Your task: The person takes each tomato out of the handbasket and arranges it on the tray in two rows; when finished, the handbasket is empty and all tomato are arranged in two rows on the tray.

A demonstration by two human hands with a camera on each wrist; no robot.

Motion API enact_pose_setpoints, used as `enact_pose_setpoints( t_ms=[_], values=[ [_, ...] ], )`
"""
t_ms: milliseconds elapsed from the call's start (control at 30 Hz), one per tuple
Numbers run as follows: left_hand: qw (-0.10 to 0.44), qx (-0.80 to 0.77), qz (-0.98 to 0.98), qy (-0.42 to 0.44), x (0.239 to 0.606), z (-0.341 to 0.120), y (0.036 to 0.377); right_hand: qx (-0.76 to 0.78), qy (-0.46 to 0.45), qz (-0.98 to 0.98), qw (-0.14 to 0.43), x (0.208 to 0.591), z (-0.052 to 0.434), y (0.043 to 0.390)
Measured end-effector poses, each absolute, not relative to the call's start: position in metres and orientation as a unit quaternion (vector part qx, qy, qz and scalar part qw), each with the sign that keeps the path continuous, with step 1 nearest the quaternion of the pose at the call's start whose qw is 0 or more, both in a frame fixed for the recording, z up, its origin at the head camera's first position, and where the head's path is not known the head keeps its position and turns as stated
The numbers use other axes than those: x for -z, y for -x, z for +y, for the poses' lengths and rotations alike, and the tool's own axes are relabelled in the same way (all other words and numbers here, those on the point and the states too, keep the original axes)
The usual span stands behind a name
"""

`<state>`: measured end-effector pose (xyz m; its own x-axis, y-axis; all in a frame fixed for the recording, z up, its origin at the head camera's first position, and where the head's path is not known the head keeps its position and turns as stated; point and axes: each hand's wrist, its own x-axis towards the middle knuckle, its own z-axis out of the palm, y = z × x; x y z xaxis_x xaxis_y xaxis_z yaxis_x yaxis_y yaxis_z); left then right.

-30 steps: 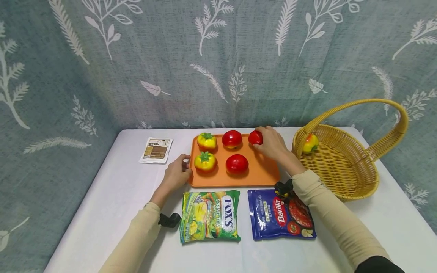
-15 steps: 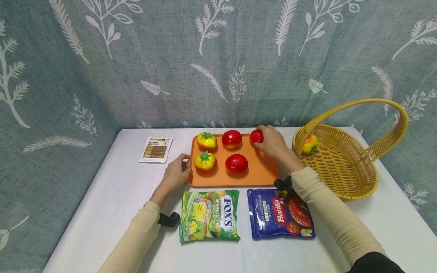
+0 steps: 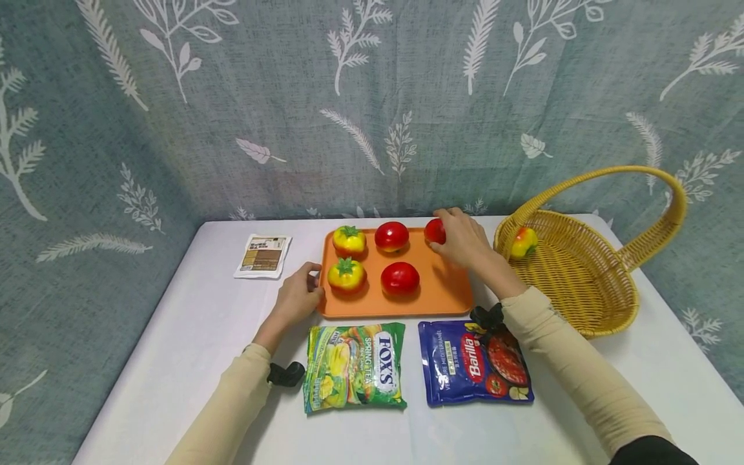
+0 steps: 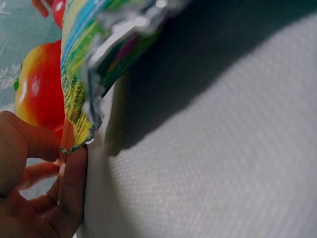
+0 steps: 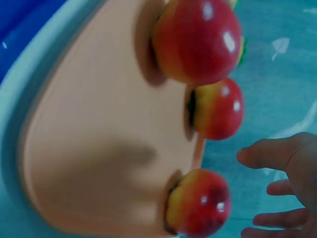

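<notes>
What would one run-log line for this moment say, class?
left hand: holds orange tray edge | right hand: on far-right red tomato | basket: one yellow-red fruit
</notes>
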<state>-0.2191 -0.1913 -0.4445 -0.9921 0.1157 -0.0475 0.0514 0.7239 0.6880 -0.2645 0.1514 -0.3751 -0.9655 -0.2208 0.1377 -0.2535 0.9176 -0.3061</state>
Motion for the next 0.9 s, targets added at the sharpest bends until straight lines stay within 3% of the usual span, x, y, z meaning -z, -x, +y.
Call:
enact_pose_setpoints(
  t_ms=[900],
  values=[
    [0.047,-0.37,0.927,-0.041,0.445,-0.19,0.219,-0.17,-0.239,-0.949,0.113,0.355,0.175,0.173]
  ],
)
